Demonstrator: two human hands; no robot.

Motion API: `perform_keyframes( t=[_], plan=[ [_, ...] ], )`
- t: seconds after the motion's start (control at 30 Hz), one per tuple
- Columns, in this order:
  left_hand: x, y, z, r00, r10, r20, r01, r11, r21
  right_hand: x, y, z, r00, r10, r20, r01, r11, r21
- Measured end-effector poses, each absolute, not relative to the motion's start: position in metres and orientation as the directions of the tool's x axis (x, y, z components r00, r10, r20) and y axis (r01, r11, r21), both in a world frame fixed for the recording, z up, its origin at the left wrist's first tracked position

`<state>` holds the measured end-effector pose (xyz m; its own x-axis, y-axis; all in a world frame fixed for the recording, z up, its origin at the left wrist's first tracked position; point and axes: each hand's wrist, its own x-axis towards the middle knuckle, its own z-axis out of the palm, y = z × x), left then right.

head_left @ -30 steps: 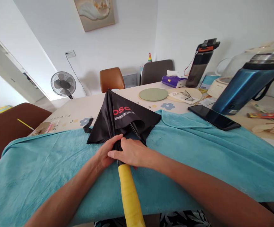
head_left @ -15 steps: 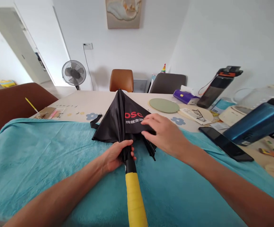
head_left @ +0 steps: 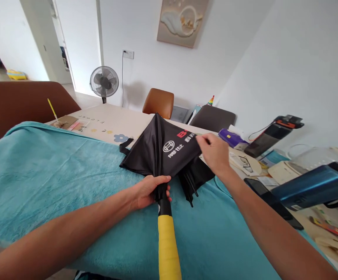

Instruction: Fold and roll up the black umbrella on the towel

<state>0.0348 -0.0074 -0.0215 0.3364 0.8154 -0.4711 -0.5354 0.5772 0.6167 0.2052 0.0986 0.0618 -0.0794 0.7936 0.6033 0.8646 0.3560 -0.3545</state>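
Observation:
A black umbrella [head_left: 145,151] lies partly folded, its tip pointing away from me and its yellow-wrapped handle [head_left: 168,245] toward me. My left hand [head_left: 154,190] is closed around the gathered cloth and shaft just above the handle. Out to the right, my right hand [head_left: 215,149] pinches the edge of a canopy panel and holds it stretched, so white and red lettering shows. Beneath that panel, loose folds and rib ends [head_left: 192,194] hang out to the right. A strap [head_left: 125,146] sticks out at the left.
A teal cloth [head_left: 69,171] covers the near table. On the right lie a dark phone [head_left: 274,202], a blue bottle [head_left: 312,184], a black bottle [head_left: 270,136], glasses [head_left: 245,164] and a purple tissue pack [head_left: 230,137]. Chairs and a fan [head_left: 104,81] stand beyond.
My right hand has gone from open above the canopy to pinching a panel edge and drawing it out to the right. The left hand keeps its grip. The view has tilted.

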Motion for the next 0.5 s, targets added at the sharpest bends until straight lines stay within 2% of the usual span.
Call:
perform_keyframes(
  t=[0.03,0.1,0.13,0.2,0.27,0.37,0.5],
  plan=[
    [0.035,-0.008,-0.021,0.338,0.814,-0.472,-0.535,0.579,0.615,0.214,0.102,0.062,0.007,0.8,0.599,0.826,0.333,-0.455],
    [0.034,-0.008,-0.021,0.341,0.815,-0.469,-0.535,0.579,0.616,0.23,0.107,0.058,0.082,0.886,0.456,0.67,0.289,-0.683],
    [0.034,-0.008,-0.02,0.34,0.815,-0.469,-0.534,0.578,0.617,0.237,0.107,0.054,0.094,0.921,0.377,0.598,0.25,-0.761],
    [0.035,-0.009,-0.019,0.331,0.816,-0.474,-0.534,0.576,0.619,0.248,0.101,0.046,0.108,0.944,0.313,0.522,0.214,-0.826],
    [0.035,-0.009,-0.018,0.321,0.814,-0.483,-0.533,0.577,0.619,0.252,0.088,0.039,0.094,0.932,0.351,0.557,0.243,-0.794],
    [0.035,-0.01,-0.018,0.322,0.812,-0.487,-0.527,0.581,0.62,0.251,0.061,0.035,-0.007,0.909,0.417,0.707,0.3,-0.641],
    [0.035,-0.009,-0.019,0.328,0.815,-0.478,-0.524,0.578,0.626,0.241,0.029,0.031,-0.311,0.891,0.331,0.71,0.45,-0.542]
  ],
)
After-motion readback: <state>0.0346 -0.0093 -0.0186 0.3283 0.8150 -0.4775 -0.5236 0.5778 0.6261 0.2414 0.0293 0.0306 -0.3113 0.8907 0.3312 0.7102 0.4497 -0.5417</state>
